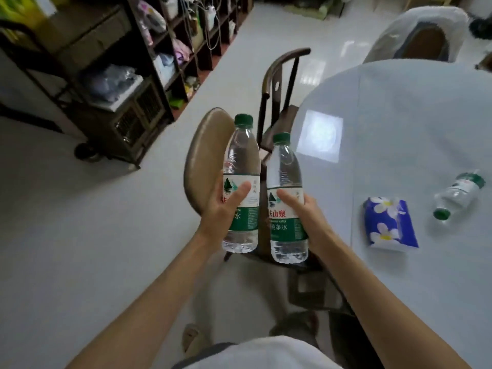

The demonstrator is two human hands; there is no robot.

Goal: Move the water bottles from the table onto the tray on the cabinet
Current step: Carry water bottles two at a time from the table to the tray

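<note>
Both forearms reached forward over the floor. Left hand gripped one upright water bottle around its label; right hand gripped a second bottle just beside it. A third bottle lay on its side on the table, near a tissue pack.

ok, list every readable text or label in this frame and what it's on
"山泉" and "净水": label of the bottle in the right hand.
"水": label of the bottle in the left hand; the rest is covered.
Fine print on both, and the lying bottle label: too blurred.
</note>
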